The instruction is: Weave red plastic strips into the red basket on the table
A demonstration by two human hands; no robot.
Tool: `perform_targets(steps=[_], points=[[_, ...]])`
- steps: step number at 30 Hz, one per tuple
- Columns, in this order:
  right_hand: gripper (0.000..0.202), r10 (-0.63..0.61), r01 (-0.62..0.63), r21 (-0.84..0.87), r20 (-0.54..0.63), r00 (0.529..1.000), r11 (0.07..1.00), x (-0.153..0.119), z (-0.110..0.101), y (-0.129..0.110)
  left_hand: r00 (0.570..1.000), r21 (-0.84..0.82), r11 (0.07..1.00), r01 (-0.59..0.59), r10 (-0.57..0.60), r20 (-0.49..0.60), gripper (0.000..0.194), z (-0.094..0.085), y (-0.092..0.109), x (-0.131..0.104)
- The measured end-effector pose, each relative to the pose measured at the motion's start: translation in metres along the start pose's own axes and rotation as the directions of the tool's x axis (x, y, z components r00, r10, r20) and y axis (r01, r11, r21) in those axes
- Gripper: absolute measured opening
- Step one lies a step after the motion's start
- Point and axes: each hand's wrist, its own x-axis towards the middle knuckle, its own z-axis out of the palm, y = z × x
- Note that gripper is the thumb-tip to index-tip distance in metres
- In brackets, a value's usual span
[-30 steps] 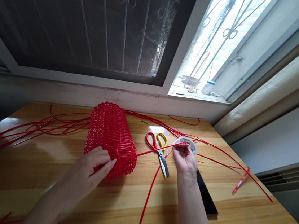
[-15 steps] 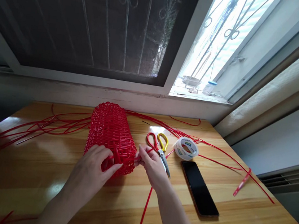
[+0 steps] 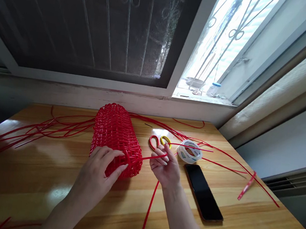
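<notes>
The red woven piece point(image 3: 114, 132) is lying left of centre on the table point(image 3: 31, 175), its far end pointing towards the window and its near end resting by the left hand point(image 3: 97, 167); one red strand point(image 3: 149, 158) is running out of that near end to the right hand point(image 3: 167, 168). For good handling, the left hand should be bracing the weave without squashing it, while the right is drawing evenly and low, in line with the opening; a sideways tug could be bending the mesh or kinking the strand.

The left hand is reaching in from the near left, palm down, thumb and forefinger spreading apart at the weave; the other fingertips are hiding, so what they may be pinching cannot be told. The right hand is turning its palm partly up, fingers curling closed on the strand, the forearm slanting in from the near right; the strand's free end is stretching right, across the tape roll point(image 3: 183, 156). The scissors point(image 3: 150, 141) are lying just beyond the right hand, partly hidden; the phone point(image 3: 204, 193) is lying to its right.
</notes>
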Motion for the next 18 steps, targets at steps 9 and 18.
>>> perform_targets(steps=[9,18], points=[[0.029,0.028,-0.027,-0.034,0.038,0.999,0.999,0.004,-0.009,0.014,0.959,0.113,0.953,-0.282,0.285,-0.007,0.037,0.005,0.001,0.006],[0.027,0.062,-0.050,-0.148,0.077,0.995,0.988,0.001,-0.008,0.024,0.973,0.190,0.954,-0.232,0.226,0.054,0.042,0.006,-0.017,0.007]])
